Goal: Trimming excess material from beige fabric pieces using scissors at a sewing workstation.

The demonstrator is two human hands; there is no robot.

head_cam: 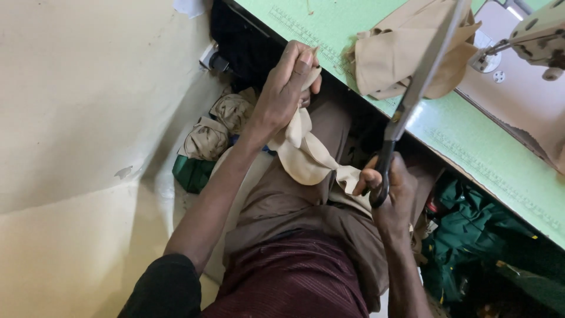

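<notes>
In the head view, the left hand point(288, 82) was closed around the upper end of a cream strip point(303, 150), gripping it tight and pulling it up toward the table edge. The right hand point(388, 188) pinched the strip's lower end between thumb and fingers while its fingers were also hooked through the black handles of the shears point(412, 100). The strip ran slack-to-taut between the two hands above the lap, likely so that its length could be seen and kept off the trousers. The shears pointed up and away over the table, blades apparently shut, probably to keep the point clear of the cloth and of the left hand.

The green table point(471, 141) lay just beyond the hands, with a tan heap point(400, 53) resting on it; the blades crossed in front of that heap. At the far right stood part of a sewing machine point(541, 35). Down by the wall lay bundles point(218, 126) of tan cloth, near the left forearm, and green fabric point(477, 224) was piled under the table beside the right wrist. The table edge stood close to the raised left hand, leaving little room there.
</notes>
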